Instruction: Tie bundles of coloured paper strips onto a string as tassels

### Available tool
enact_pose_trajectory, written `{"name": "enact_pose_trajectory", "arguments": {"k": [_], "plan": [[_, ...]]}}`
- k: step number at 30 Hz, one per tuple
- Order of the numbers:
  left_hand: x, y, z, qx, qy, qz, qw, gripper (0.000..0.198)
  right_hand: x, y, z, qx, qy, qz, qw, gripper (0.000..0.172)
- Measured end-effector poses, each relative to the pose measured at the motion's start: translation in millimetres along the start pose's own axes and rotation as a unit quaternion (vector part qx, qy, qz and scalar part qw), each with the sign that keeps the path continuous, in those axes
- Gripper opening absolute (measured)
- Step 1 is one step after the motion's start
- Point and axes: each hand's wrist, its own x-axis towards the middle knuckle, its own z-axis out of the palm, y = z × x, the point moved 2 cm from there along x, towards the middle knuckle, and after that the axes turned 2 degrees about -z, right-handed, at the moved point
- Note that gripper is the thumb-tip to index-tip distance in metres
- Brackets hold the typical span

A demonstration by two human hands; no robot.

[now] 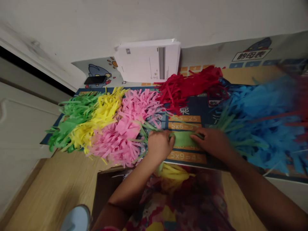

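Note:
A light green tissue-paper tassel (182, 139) stretches between my hands, its uncut middle flat over the printed mat and its cut strips fanning out at both ends. My left hand (160, 144) is closed around the tassel's left part, next to the pink paper tassels (128, 128). My right hand (213, 141) pinches the right part of the band between thumb and fingers, beside a heap of blue paper tassels (262, 118). Behind the hands, red paper tassels (190, 86) lie across the mat.
Yellow tassels (101, 118) and green tassels (72, 125) lie at the table's left. A stack of white sheets (149, 62) leans on the wall beside a dark phone (95, 80). Below the table edge, a brown box (106, 189) holds yellow paper strips (174, 175). A stool (76, 218) stands lower left.

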Motion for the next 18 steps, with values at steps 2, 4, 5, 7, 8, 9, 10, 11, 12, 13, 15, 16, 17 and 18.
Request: {"name": "enact_pose_trajectory", "arguments": {"k": [2, 4, 5, 7, 8, 9, 10, 11, 12, 13, 15, 16, 17, 18], "plan": [[2, -1, 0.2, 0.004, -0.011, 0.000, 1.000, 0.029, 0, 2, 1, 0.001, 0.004, 0.000, 1.000, 0.031], [4, -1, -0.4, 0.003, -0.018, 0.001, 1.000, 0.030, 0, 1, 1, 0.004, 0.006, 0.001, 1.000, 0.031], [5, -1, -0.8, 0.001, -0.021, 0.002, 1.000, 0.030, 0, 1, 0, 0.008, 0.005, 0.003, 1.000, 0.031], [6, -1, -1.4, -0.005, -0.025, 0.006, 1.000, 0.029, 0, 0, -1, 0.013, 0.003, 0.007, 1.000, 0.031], [6, -1, -1.4, -0.007, -0.026, 0.007, 1.000, 0.028, 1, 0, -2, 0.016, 0.001, 0.010, 1.000, 0.031], [5, 0, -1.2, -0.008, -0.028, 0.009, 1.000, 0.028, 1, 0, -2, 0.018, -0.003, 0.011, 1.000, 0.031], [5, 0, -0.7, -0.007, -0.031, 0.010, 0.999, 0.028, 1, 0, -1, 0.020, -0.006, 0.011, 1.000, 0.031], [4, 0, -0.1, -0.004, -0.031, 0.010, 0.999, 0.028, 2, 0, -1, 0.021, -0.007, 0.011, 1.000, 0.030], [3, 0, 0.2, 0.000, -0.023, 0.012, 1.000, 0.027, 3, 1, 0, 0.025, -0.008, 0.012, 1.000, 0.029], [2, -1, 0.0, 0.007, -0.003, 0.018, 1.000, 0.025, 3, 1, 0, 0.030, -0.006, 0.018, 0.999, 0.028], [1, 0, -2.2, 0.030, 0.061, 0.070, 0.995, 0.025, 3, 0, -1, 0.037, 0.012, 0.040, 0.998, 0.029], [0, 1, -3.6, 0.047, 0.086, 0.132, 0.986, 0.024, 1, -1, -2, 0.031, 0.036, 0.043, 0.998, 0.031], [-1, 3, -4.8, 0.066, 0.093, 0.210, 0.971, 0.023, -1, -2, -6, 0.015, 0.069, 0.034, 0.997, 0.032], [-2, 4, -5.5, 0.088, 0.080, 0.291, 0.949, 0.023, -5, -4, -9, -0.012, 0.109, 0.013, 0.994, 0.031]]}}
